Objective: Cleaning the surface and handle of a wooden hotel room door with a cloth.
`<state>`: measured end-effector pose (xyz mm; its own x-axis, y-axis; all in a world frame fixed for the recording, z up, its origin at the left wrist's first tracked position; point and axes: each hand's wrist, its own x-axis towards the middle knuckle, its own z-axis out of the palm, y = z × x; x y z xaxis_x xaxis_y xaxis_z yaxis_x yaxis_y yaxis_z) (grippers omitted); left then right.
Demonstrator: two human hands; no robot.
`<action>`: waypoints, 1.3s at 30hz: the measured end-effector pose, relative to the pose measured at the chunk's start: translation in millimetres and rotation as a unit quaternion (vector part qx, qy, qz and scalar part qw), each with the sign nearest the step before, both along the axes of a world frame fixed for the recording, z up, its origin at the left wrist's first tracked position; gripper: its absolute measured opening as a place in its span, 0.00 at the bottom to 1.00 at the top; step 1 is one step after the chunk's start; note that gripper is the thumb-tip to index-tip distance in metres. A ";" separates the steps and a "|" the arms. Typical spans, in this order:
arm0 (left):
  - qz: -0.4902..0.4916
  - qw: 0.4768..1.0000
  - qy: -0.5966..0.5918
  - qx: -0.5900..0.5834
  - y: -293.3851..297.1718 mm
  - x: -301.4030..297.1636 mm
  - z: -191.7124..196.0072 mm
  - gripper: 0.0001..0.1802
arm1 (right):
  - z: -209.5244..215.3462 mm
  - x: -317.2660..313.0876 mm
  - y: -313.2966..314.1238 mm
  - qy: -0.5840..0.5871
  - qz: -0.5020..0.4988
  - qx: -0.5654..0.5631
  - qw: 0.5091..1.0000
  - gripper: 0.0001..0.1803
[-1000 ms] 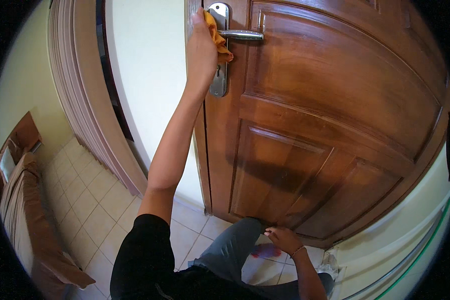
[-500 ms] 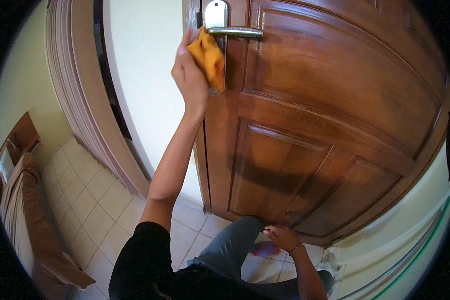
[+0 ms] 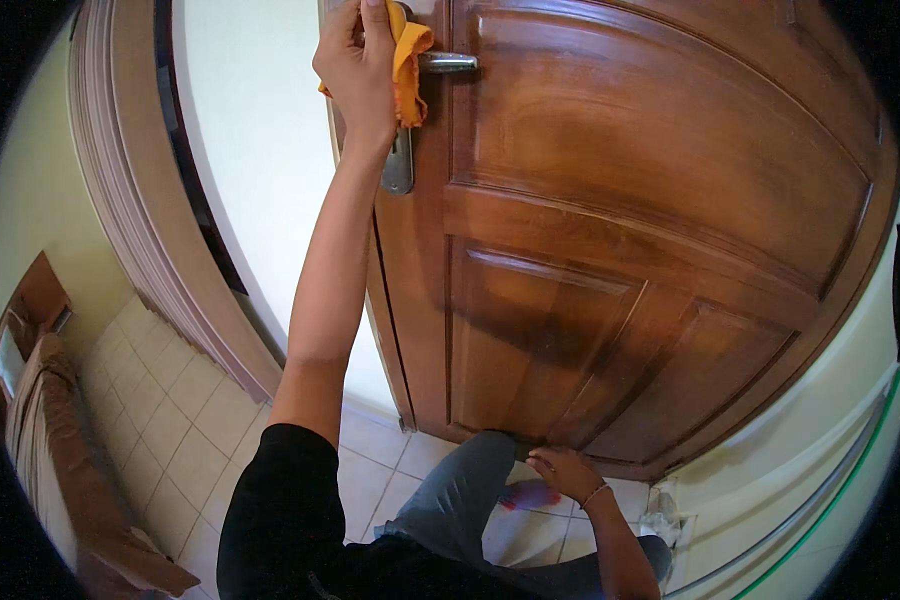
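My left hand is raised at the top of the view, closed on an orange cloth. The cloth lies over the upper part of the metal lock plate, beside the root of the silver lever handle. Both fittings are on a brown panelled wooden door. Part of the plate is hidden behind the hand and cloth. Down by my bent knee, my right hand hangs with loosely bent fingers and nothing visible in it.
To the left are a white wall, a pleated curtain and a brown cloth-draped piece of furniture. A pink and purple thing is on the tiled floor. A green-edged bar curves along the right.
My left hand has moved up along the lock plate with the cloth, uncovering the plate's lower end. The view has shifted slightly. My right hand stays low by the knee.
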<state>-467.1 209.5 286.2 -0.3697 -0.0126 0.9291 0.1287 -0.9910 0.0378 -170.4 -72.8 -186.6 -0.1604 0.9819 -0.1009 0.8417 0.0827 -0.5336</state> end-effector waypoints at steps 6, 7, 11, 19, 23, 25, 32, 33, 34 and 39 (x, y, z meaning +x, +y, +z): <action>0.135 0.989 -0.007 0.056 22.5 4.9 -33.6 0.20 | 14.9 -6.3 0.5 -0.021 -0.017 -0.001 1.000 0.28; 0.201 0.976 0.025 0.081 16.7 4.1 -37.0 0.19 | 14.1 -5.5 0.0 -0.021 -0.013 0.012 1.000 0.27; 0.374 0.915 0.115 0.097 2.3 4.7 -20.4 0.29 | 18.8 -5.2 2.7 0.004 -0.004 0.019 1.000 0.28; 0.447 0.825 0.337 -0.079 -28.3 23.5 10.5 0.34 | 3.4 -3.4 9.8 0.020 0.009 0.014 1.000 0.24; 0.378 0.768 0.506 -0.109 -12.4 16.2 45.0 0.33 | 5.9 -10.6 14.2 -0.006 0.029 0.023 0.999 0.24; 0.287 0.742 0.568 -0.211 -27.2 17.6 62.7 0.32 | 1.3 -12.6 17.5 -0.003 0.034 0.018 0.999 0.25; 0.303 0.758 0.558 -0.147 -11.4 16.3 43.6 0.32 | 29.2 -22.1 14.3 0.000 -0.005 0.012 1.000 0.25; 0.388 0.789 0.468 -0.094 -13.0 16.7 28.3 0.33 | 27.9 -20.1 13.2 0.002 -0.009 0.013 1.000 0.24; 0.468 0.803 0.366 -0.041 -13.1 14.2 13.6 0.34 | 27.1 -19.3 13.4 0.003 -0.008 0.013 1.000 0.24; 0.446 0.841 0.166 0.258 -2.7 26.9 8.9 0.22 | 31.2 -11.8 -6.0 -0.001 -0.002 0.030 1.000 0.25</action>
<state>-440.2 206.8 295.1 0.2801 -0.5805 0.7646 0.7479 -0.3674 -0.5529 -182.2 -78.7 -155.4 -0.1566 0.9867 -0.0423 0.8429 0.1112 -0.5265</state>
